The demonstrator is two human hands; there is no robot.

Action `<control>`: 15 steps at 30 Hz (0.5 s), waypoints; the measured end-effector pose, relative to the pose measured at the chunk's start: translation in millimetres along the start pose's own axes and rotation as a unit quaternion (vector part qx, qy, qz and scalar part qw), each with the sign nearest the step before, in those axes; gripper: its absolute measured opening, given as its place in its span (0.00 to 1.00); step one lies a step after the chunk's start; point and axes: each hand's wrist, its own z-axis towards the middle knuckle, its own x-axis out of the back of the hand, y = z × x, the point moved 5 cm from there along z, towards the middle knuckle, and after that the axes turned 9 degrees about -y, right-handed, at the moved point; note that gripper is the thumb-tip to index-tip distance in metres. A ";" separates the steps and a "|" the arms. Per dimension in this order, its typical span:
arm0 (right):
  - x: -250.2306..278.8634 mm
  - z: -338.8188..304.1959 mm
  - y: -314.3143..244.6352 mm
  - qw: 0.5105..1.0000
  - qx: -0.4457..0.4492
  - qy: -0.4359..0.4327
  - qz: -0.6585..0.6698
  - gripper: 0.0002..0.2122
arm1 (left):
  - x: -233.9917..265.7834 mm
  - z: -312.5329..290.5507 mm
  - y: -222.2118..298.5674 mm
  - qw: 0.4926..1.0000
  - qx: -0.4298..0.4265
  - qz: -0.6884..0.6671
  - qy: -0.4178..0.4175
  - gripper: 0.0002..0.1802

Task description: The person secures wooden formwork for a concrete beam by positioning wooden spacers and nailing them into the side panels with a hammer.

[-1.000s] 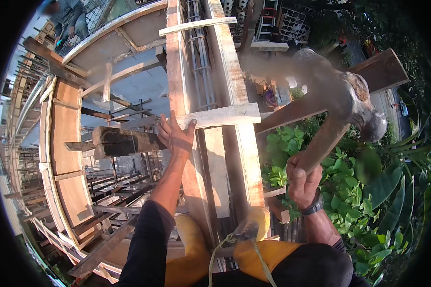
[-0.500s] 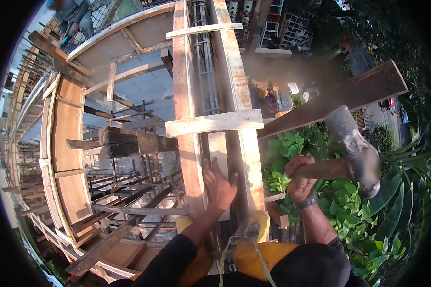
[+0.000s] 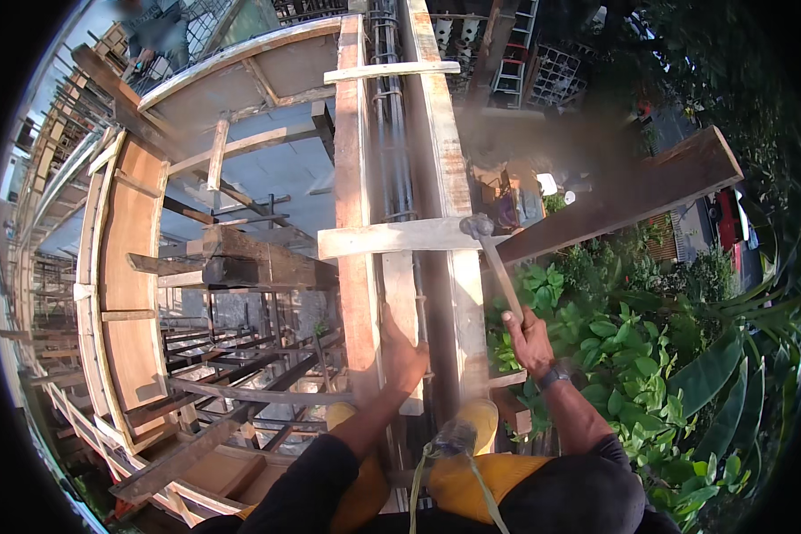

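Observation:
My right hand [image 3: 532, 345] is closed round the wooden handle of a hammer [image 3: 505, 283]. The hammer's metal head is at the right end of a short wooden crosspiece [image 3: 392, 238], which lies across two long form boards. Between those boards stands a narrow wooden board [image 3: 399, 280], its top end by the crosspiece. My left hand [image 3: 405, 360] holds this board, thumb at its right edge and fingers along its left; the fingers are partly blurred. Steel reinforcing bars [image 3: 392, 151] run in the channel beyond the crosspiece.
Another crosspiece [image 3: 392, 71] bridges the boards farther off. A thick plank [image 3: 632, 196] juts out to the right above green plants [image 3: 632, 374]. Curved formwork [image 3: 132, 294] and dark timbers lie left. My yellow boots [image 3: 478, 425] flank the channel. Another person [image 3: 158, 36] is at far left.
The hammer has come down and leftward from its raised position, its head now at the crosspiece's right end. My left hand has drawn slightly toward me, its fingers less spread.

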 end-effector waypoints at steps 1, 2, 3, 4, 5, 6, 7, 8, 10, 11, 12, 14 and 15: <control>-2.0 7.4 22.9 0.998 -0.052 0.009 0.014 0.26 | -0.7 -4.4 2.0 1.000 -0.022 -0.006 0.003 0.58; 1.8 11.9 14.3 0.999 -0.041 0.006 0.017 0.26 | 5.6 -7.5 3.6 0.999 -0.037 0.008 0.014 0.58; 9.8 5.3 0.0 0.995 -0.018 0.026 0.098 0.27 | 9.2 -10.0 3.9 0.998 -0.051 0.019 0.019 0.57; 17.2 -2.6 -14.4 0.983 0.004 0.047 0.178 0.28 | 14.0 -13.0 2.2 0.998 -0.047 0.022 0.020 0.57; 22.8 -9.5 -36.3 0.971 0.082 0.077 0.212 0.28 | 16.3 -11.5 3.5 0.998 -0.050 -0.019 0.016 0.57; 24.1 -11.5 -44.9 0.971 0.080 0.076 0.212 0.28 | 16.7 -13.4 3.6 0.997 -0.047 -0.062 0.010 0.57; 29.7 -12.4 -60.4 0.951 0.172 0.097 0.237 0.28 | 18.5 -13.1 4.2 0.999 -0.042 -0.023 -0.012 0.59; 32.8 -14.4 -72.7 0.921 0.264 0.115 0.262 0.28 | 22.1 -14.9 2.8 0.999 -0.038 -0.023 -0.009 0.59; 24.8 -10.1 -55.7 0.908 0.329 0.154 0.210 0.27 | 22.9 -11.6 8.9 0.995 -0.043 -0.081 -0.041 0.58; 7.8 -3.3 -22.7 0.962 0.212 0.090 0.146 0.27 | 29.4 -9.2 14.6 0.995 -0.051 -0.082 -0.041 0.58; -6.5 3.7 15.6 0.993 0.086 0.027 0.078 0.27 | 36.5 -10.9 26.8 0.991 -0.097 -0.072 -0.053 0.58; -12.5 19.9 44.3 0.998 -0.038 -0.016 0.052 0.27 | 47.9 -12.5 36.0 0.987 -0.141 -0.059 -0.054 0.57; 0.1 16.0 8.4 0.985 -0.036 0.005 0.168 0.27 | 60.0 -11.1 34.6 0.985 -0.149 -0.081 -0.025 0.57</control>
